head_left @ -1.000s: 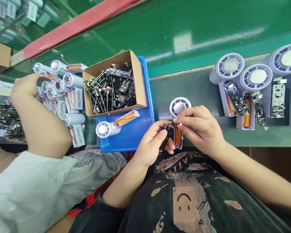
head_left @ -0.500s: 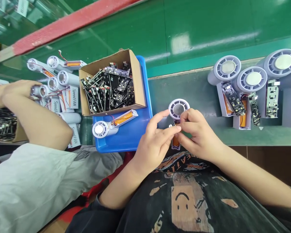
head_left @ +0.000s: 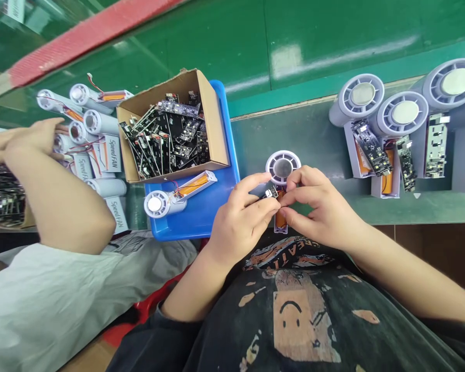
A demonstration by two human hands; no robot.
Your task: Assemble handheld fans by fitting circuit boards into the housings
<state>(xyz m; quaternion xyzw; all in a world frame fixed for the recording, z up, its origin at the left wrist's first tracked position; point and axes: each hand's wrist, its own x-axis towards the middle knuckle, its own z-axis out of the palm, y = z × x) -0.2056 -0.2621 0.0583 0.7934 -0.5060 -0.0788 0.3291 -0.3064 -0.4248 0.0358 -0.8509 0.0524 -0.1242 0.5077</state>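
A grey handheld fan (head_left: 282, 153) stands at the table's front edge, round grille up. Its handle housing, with an orange battery (head_left: 280, 219) inside, points toward my body. My left hand (head_left: 242, 217) is closed on a small black circuit board (head_left: 270, 192) with a white connector; the fingers hide most of it. The left index finger reaches to the fan's rim. My right hand (head_left: 313, 206) pinches thumb and fingertips together over the housing, close to the left fingertips. What lies in that pinch is too small to make out.
A cardboard box (head_left: 219, 124) of circuit boards and another fan (head_left: 157, 204) sit on a blue tray (head_left: 232, 155). Several fans with boards (head_left: 372, 147) stand at the right. At the left, a co-worker's arm (head_left: 58, 191) reaches among more fans (head_left: 101, 123).
The board's white connector shows more clearly above my left fingers. My hands stay together at the fan with small finger shifts. The view has shifted slightly, and the co-worker's hand has moved.
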